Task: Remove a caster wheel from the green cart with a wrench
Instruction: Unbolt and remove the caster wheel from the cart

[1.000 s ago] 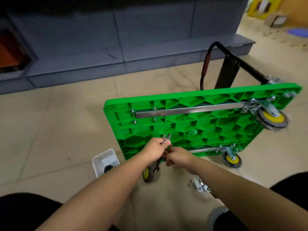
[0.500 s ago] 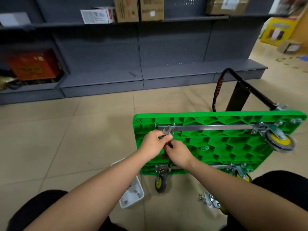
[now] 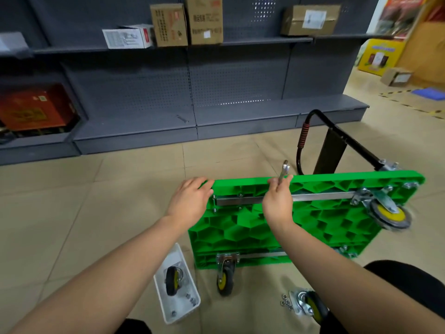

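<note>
The green cart (image 3: 301, 225) stands on its long edge on the floor, its ribbed underside facing me. My left hand (image 3: 190, 198) rests with spread fingers on the cart's upper left corner. My right hand (image 3: 278, 201) grips the top edge and holds a small steel wrench (image 3: 284, 171) that sticks up past it. One caster wheel (image 3: 387, 214) is mounted at the upper right. Another caster wheel (image 3: 225, 276) is mounted at the lower left, touching the floor. A metal bar (image 3: 313, 196) runs across the underside.
A white tray (image 3: 168, 307) on the floor holds a loose caster and several nuts. Another loose caster (image 3: 309, 304) and nuts (image 3: 285, 301) lie near my right knee. Grey shelving (image 3: 144, 109) with boxes stands behind; a second wrench (image 3: 181, 118) lies on its base. The cart's black handle (image 3: 337, 136) sticks out behind.
Both hands rose from the middle of the underside to the cart's top edge. My left hand let go of the wrench, which is in my right hand. My view tilted up.
</note>
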